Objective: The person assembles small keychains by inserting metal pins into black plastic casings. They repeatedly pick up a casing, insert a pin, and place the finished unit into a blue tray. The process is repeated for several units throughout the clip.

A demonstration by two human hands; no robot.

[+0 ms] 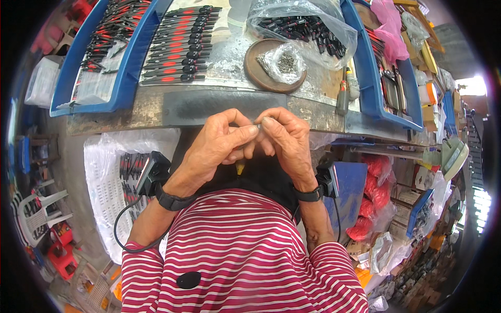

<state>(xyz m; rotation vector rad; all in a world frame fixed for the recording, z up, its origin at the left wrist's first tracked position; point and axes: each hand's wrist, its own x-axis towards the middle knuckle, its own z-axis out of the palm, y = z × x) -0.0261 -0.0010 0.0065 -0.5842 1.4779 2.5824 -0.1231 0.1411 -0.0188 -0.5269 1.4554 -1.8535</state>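
My left hand (222,136) and my right hand (285,136) meet before the near edge of the workbench (219,107), thumbs and forefingers pinched close together. Something small seems to be between the fingertips, too tiny and covered to make out. On the bench beyond them, a round brown dish (254,60) holds a clear plastic bag (297,65) of small metal screw-like pieces (285,62). Slim black-and-red tools (177,55) lie side by side in a row at the left. Behind the dish, a clear bag (342,39) contains many short black-and-red parts (305,30).
Blue trays of black-and-red pieces flank the bench, one left (125,68) and one right (368,78). A screwdriver (342,96) lies near the right edge. Below left stands a white crate (104,172) with more tools. Red bagged goods (368,193) sit under the bench at right.
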